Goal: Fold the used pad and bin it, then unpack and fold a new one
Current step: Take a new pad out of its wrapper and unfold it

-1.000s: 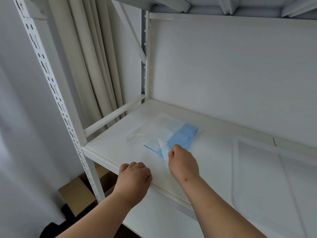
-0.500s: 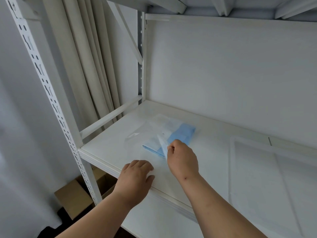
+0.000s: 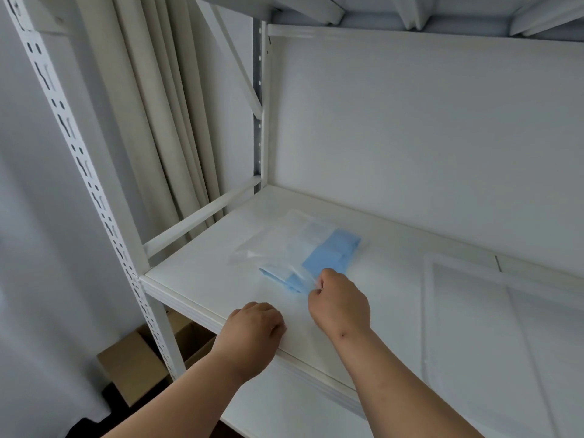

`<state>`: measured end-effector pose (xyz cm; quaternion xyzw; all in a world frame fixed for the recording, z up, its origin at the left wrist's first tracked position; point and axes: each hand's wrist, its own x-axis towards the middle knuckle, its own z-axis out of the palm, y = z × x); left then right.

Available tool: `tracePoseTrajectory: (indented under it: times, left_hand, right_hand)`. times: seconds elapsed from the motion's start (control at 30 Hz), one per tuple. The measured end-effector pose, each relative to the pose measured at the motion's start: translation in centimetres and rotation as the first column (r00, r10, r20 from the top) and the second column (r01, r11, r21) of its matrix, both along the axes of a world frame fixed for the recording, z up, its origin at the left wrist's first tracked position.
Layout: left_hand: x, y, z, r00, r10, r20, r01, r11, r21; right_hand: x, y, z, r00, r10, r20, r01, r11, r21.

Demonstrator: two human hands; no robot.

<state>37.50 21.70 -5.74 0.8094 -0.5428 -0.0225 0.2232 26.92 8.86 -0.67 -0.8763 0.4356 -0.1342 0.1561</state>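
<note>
The white metal shelving unit point(image 3: 94, 191) filled the view, and its shelf board point(image 3: 202, 273) served as the work surface — flat, at arm height, a sensible place to open a packet. Behind the frame hung cream curtains point(image 3: 158, 121); below it, on the floor, sat a cardboard box point(image 3: 132, 371). Far right on the shelf lay a large white sheet with a raised border point(image 3: 505, 327), possibly a spread pad, though I could not tell.

Near the middle of the shelf lay the new pad point(image 3: 331, 254), folded blue, partly inside its clear plastic wrapper point(image 3: 284, 241) — the wrapper's open end looked slack toward the left.

The left hand point(image 3: 256, 327) rested at the shelf's front edge with fingers curled under, holding nothing I could see, probably steadying the body. The right hand point(image 3: 339, 298) was closed in a pinch on the wrapper's near edge, just in front of the blue fold — likely to draw the film off the pad. By my judgement, unpacking was in progress and folding not yet begun.
</note>
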Motion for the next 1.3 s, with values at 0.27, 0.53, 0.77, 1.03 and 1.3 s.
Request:
tracePoseTrajectory:
  times: [0.27, 0.53, 0.77, 1.03, 1.3]
  left_hand:
    - [-0.7, -2.0, 2.4, 0.904, 0.189, -0.382, -0.185, 0.982, 0.048]
    - [0.0, -5.1, 5.1, -0.048, 0.098, -0.994, -0.586, 0.803, 0.107]
    - [2.0, -7.9, 5.8, -0.352, 0.022, -0.936, -0.656, 0.707, 0.264]
    - [3.8, -10.5, 6.0, -0.244, 0.217, -0.945, -0.706, 0.628, 0.327]
    - [3.8, -11.4, 7.4, -0.055, 0.086, -0.995, -0.725, 0.681, 0.099]
  right_hand:
    - [1.0, -1.5, -0.9, 0.995, -0.060, 0.084, 0.048, 0.989, 0.140]
    - [2.6, -2.4, -1.2, 0.988, -0.001, 0.155, -0.042, 0.961, 0.272]
    - [3.8, -3.4, -0.7, 0.953, 0.014, 0.304, -0.140, 0.907, 0.396]
    - [4.5, -4.5, -1.5, 0.929, 0.090, 0.359, -0.249, 0.869, 0.427]
    - [6.8, -5.6, -2.3, 0.942, 0.112, 0.316, -0.228, 0.905, 0.359]
